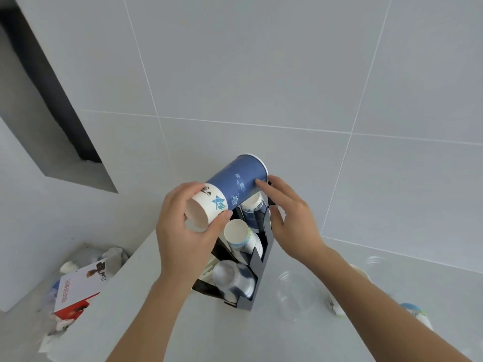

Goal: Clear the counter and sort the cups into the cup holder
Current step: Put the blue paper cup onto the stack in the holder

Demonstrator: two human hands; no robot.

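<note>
A blue and white paper cup [230, 190] lies on its side in the air above a black cup holder [257, 267]. My left hand [188, 231] grips the cup's white base end. My right hand [290, 220] touches its blue rim end with the fingertips, fingers spread, right beside the holder's top. The holder stands on the grey counter [183, 322] against the tiled wall and carries paper cup stacks [241, 237] in its upper slots and clear plastic cups [232, 279] in the lowest one.
Clear plastic cups [290, 293] and a blue patterned paper cup [415, 313] lie on the counter to the right, partly behind my right arm. Left of the counter, a bin holds a red and white box [78, 291] and crumpled trash.
</note>
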